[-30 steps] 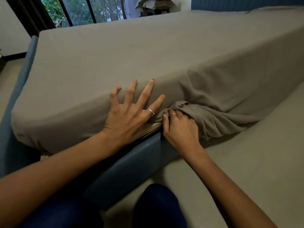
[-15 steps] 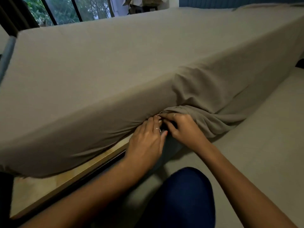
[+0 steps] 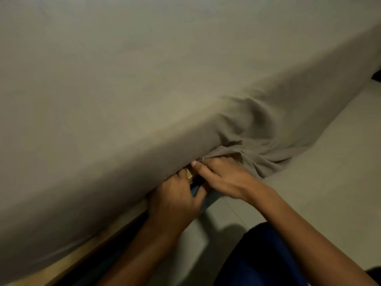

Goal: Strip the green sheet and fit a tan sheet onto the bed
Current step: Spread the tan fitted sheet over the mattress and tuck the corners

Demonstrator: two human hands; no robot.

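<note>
— Where was the tan sheet [image 3: 144, 83] at that point?

— Already stretched over the top and near side of the mattress [image 3: 86, 182], with the loose remainder bunched in folds at the lower edge, spilling onto the floor [image 3: 329, 162] to the right. No green sheet was in view.

— And the hands?

— Both sat at the bottom edge of the mattress, just above the wooden bed frame [image 3: 68, 263]. The left hand [image 3: 175, 203] had its fingers pushed up under the mattress — whether they were curled on cloth could not be told. The right hand [image 3: 224, 178] lay on the gathered folds, its fingers close together and bent into the cloth; the tips were buried in it.

— How should the tuck have been done well?

— Probably by lifting the mattress edge slightly with the left hand while the right fed the bunch under in small portions, pulling toward the corner so the side stayed smooth. Pushing it all in at once would likely leave a lump.

— Anything hard to make out?

— The picture was dim and soft. The fingertips of both hands, the gap under the mattress and the far corners of the bed were hidden or cut off.
</note>
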